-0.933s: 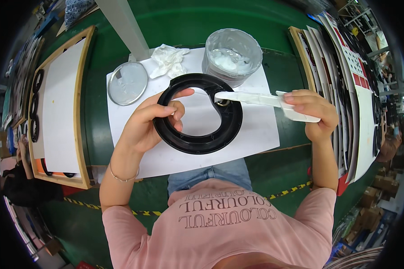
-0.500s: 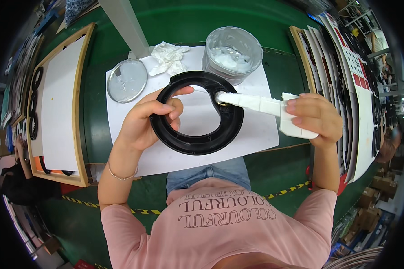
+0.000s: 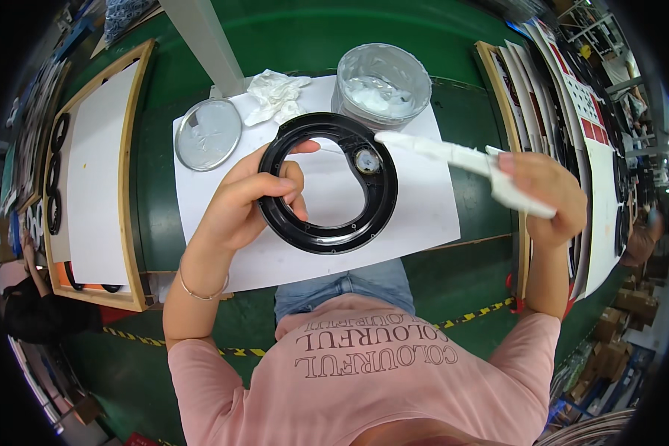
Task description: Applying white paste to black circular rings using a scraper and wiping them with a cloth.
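Observation:
A black plastic ring (image 3: 293, 232) with a wide channel is gripped at its left side by my left hand (image 3: 244, 192), thumb on top and fingers through the opening. On its upper right sits a small round socket (image 3: 367, 161) with pale, greasy-looking stuff in it. My right hand (image 3: 546, 195) is closed round the broad end of a white wrapped spatula-like stick (image 3: 453, 154). The stick's narrow tip lies close to the ring's upper right edge; I cannot tell whether they touch. A tub (image 3: 385, 82) holding whitish grease stands beyond the ring.
White paper (image 3: 424, 215) covers part of the green bench. A round clear lid (image 3: 209, 134) and crumpled tissue (image 3: 276, 97) lie at its far left, beside a grey post (image 3: 208, 41). Wood-framed trays stand left (image 3: 135, 178) and right (image 3: 502, 100). Another person's arm (image 3: 31, 260) shows far left.
My right hand has drawn the white stick up and to the right, off the socket, and tilted it. The socket is now uncovered. My left hand and the ring have barely moved.

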Tool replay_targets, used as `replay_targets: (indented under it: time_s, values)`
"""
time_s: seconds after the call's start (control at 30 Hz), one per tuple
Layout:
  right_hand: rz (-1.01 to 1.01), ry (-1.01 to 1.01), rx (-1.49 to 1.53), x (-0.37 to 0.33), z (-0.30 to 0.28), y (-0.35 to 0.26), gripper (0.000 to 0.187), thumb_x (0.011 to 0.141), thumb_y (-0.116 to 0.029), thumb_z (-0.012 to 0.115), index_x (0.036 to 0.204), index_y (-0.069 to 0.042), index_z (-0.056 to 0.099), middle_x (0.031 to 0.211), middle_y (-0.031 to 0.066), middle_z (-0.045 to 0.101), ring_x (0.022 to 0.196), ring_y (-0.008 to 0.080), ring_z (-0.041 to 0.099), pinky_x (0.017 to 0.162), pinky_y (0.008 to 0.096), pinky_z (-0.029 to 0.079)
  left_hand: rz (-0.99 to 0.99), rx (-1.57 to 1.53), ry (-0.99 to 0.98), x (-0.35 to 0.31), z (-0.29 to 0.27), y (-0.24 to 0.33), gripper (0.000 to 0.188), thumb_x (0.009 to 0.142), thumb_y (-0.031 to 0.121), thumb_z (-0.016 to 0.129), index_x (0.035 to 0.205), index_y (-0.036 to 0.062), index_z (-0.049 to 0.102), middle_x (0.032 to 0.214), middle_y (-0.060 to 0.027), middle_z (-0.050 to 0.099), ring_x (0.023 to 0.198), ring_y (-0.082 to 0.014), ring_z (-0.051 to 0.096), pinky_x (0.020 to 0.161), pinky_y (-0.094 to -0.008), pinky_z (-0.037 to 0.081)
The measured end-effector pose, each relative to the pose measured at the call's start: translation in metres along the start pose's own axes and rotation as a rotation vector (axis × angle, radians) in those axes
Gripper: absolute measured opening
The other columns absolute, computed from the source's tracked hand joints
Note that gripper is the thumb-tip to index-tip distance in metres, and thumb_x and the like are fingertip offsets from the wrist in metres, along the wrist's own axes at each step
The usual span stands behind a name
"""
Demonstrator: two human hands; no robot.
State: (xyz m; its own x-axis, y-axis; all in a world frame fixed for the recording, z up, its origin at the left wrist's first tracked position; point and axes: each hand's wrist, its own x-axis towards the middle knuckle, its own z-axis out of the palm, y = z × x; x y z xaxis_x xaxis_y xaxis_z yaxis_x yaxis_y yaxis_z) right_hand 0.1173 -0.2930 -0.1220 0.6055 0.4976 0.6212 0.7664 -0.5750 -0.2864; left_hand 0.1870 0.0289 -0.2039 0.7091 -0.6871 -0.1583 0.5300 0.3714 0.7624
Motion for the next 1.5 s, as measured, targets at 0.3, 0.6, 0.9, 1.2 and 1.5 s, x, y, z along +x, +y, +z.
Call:
replay_targets:
  time_s: [0.3,0.6,0.9,1.2,1.5]
  values:
    - [0.313,0.122,-0.068,-0.018,0.032,0.033,0.016,0.082,0.002,0.053,0.096,0.002,0.06,0.093,0.0133,0.063,0.084,0.0204,0.061,0.075,0.028,0.048,0.045,0.173,0.117,-0.01,0.01,-0.003,0.043,0.075,0.004,0.048,0.117,-0.0042,0.043,0.064,-0.0043,0.046,0.057,-0.0191,0.059,0.057,-0.0259,0.047]
    - [-0.135,-0.092,-0.598,-0.06,0.047,0.023,0.019,0.069,-0.002,0.06,0.088,-0.002,0.063,0.092,0.0117,0.063,0.084,0.0262,0.062,0.071,0.0327,0.052,0.107,0.145,0.247,-0.004,0.002,0.002,0.041,0.076,0.005,0.046,0.116,-0.005,0.044,0.061,-0.0023,0.039,0.051,-0.0173,0.054,0.052,-0.0254,0.044]
    - [0.462,0.44,-0.022,-0.048,0.034,0.019,0.018,0.078,0.0,0.06,0.095,-0.002,0.06,0.086,0.011,0.065,0.071,0.0205,0.064,0.061,0.0272,0.049,0.242,0.206,0.398,-0.002,-0.002,-0.014,0.044,0.076,0.008,0.05,0.117,-0.0056,0.043,0.067,-0.0006,0.04,0.042,-0.0091,0.037,0.04,-0.0221,0.038]
    - [1.12,0.54,1.034,-0.036,0.027,0.038,0.027,0.087,-0.015,0.052,0.11,-0.004,0.045,0.104,0.0058,0.053,0.096,0.0123,0.052,0.081,0.0271,0.043,0.339,0.245,0.439,0.002,0.017,-0.014,0.04,0.079,0.008,0.045,0.116,-0.0064,0.043,0.066,-0.0017,0.042,0.043,-0.0094,0.042,0.044,-0.0203,0.04]
    - [0.795,0.38,0.574,-0.042,0.035,0.046,0.028,0.085,-0.009,0.056,0.11,-0.002,0.043,0.099,0.0057,0.053,0.093,0.0107,0.05,0.082,0.0274,0.043,0.325,0.318,0.387,0.005,0.009,-0.008,0.036,0.082,0.006,0.047,0.116,-0.0061,0.044,0.071,-0.0041,0.046,0.043,-0.0087,0.04,0.042,-0.0193,0.038]
